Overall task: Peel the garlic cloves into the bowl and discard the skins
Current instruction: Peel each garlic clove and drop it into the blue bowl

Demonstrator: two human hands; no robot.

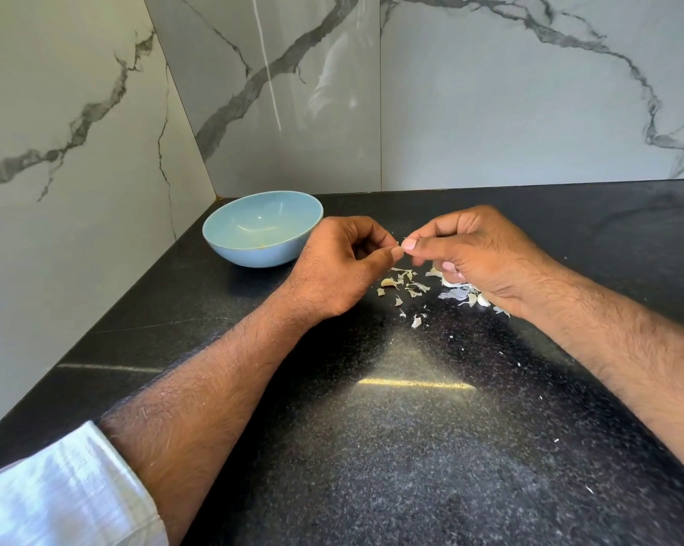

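Note:
My left hand [344, 262] and my right hand [474, 250] meet above the black counter, fingertips pinching one small garlic clove [401, 246] between them; most of the clove is hidden by the fingers. Loose papery skins [405, 283] lie scattered on the counter just below the hands. Unpeeled cloves and more skin [464, 293] sit partly under my right hand. A light blue bowl [261, 230] stands to the left of my left hand, near the wall corner; its inside looks almost bare.
The black speckled counter [411, 427] stretches toward me with small skin flecks on it. Marble-patterned walls [490, 112] close off the back and the left side. A white sleeve [56, 494] covers my left upper forearm.

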